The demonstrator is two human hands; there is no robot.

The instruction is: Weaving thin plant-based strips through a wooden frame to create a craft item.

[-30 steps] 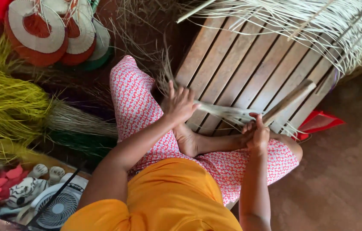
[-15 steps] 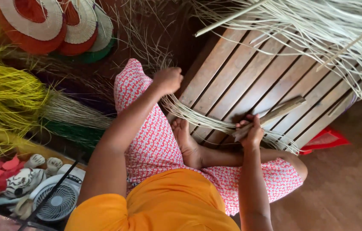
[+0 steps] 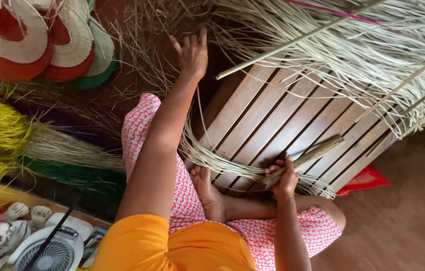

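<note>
Your left hand (image 3: 192,50) has lifted away from the straw bundle (image 3: 222,163), fingers now spread over loose strands. Your right hand (image 3: 283,175) clamps the wooden stick (image 3: 313,156) and the bundle's end against the slatted board (image 3: 272,115).

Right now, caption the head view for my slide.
Right hand pins pale fibres with a stick on slatted wood; left hand reaches away.
</note>
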